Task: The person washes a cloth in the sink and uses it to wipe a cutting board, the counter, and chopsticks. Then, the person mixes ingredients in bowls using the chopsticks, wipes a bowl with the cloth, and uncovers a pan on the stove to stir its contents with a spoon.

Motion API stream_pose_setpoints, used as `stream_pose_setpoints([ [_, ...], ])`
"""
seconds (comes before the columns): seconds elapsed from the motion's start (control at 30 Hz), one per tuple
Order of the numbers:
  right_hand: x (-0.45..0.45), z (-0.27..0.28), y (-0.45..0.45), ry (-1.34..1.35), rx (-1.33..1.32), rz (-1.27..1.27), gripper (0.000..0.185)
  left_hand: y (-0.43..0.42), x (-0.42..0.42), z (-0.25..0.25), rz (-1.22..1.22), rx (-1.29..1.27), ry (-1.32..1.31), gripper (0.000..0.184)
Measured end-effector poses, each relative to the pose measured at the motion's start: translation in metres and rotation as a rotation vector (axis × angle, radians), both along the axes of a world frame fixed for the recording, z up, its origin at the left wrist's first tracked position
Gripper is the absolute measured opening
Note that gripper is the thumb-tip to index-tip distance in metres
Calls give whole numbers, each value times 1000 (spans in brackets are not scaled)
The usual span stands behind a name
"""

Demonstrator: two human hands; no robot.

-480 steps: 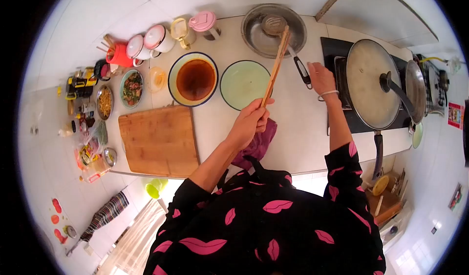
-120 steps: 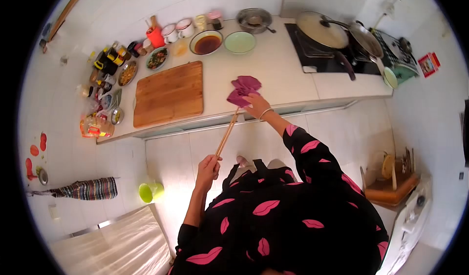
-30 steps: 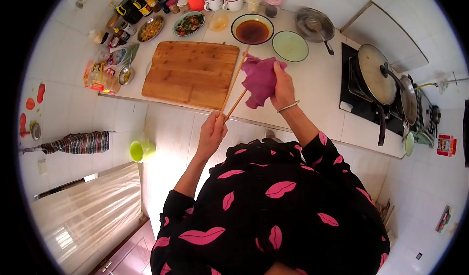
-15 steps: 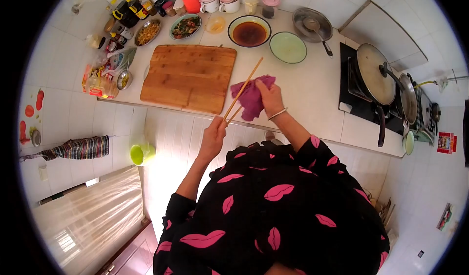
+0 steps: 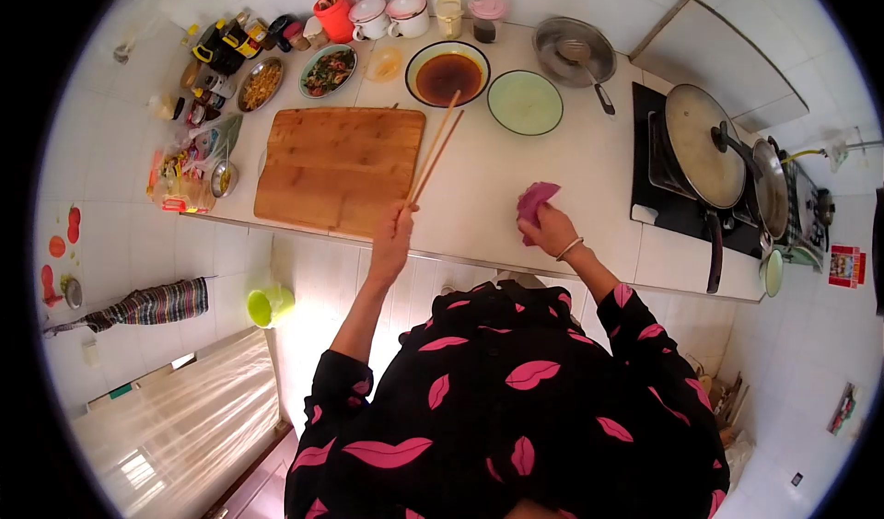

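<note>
My left hand (image 5: 392,243) is closed round the lower ends of a pair of long wooden chopsticks (image 5: 436,155). Their tips point away from me, toward the bowl of dark brown sauce (image 5: 448,75). In my right hand (image 5: 552,231) is a bunched purple cloth (image 5: 534,203), gripped above the front part of the counter, apart from the chopsticks. A wooden cutting board (image 5: 336,164) lies just left of the chopsticks. Behind the cloth, toward the wall, sits a pale green bowl (image 5: 525,103).
A metal strainer (image 5: 575,51) rests in a basin at the back. On the right, a lidded pan (image 5: 704,141) sits on the black stove (image 5: 649,187), its handle toward me. Plates of food (image 5: 328,69), bottles (image 5: 216,51) and lidded mugs (image 5: 407,14) line the back left.
My right hand has moved right with the cloth, away from the chopsticks. The chopsticks in my left hand have shifted left and now stand more upright in view. The camera view has shifted slightly.
</note>
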State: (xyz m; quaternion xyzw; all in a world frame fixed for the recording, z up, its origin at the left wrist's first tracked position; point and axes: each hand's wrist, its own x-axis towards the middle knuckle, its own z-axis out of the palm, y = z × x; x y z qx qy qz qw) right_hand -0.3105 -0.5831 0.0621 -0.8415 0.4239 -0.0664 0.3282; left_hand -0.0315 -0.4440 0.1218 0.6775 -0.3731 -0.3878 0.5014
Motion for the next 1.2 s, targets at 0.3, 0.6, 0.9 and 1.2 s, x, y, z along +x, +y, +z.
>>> stream_pose_setpoints([
  [0.3,43,102,-45,-200,-315,402,22,-57,-80,17,-247,133,-141,21],
  [0.6,74,111,-117,-433,-484,233,23,-90,-51,75,-223,35,416,37],
  [0.9,159,65,-187,-922,277,-406,21,-67,76,16,-217,226,153,28],
  [1.2,230,24,-196,-813,351,-756,29,-36,176,-38,-259,293,115,22],
])
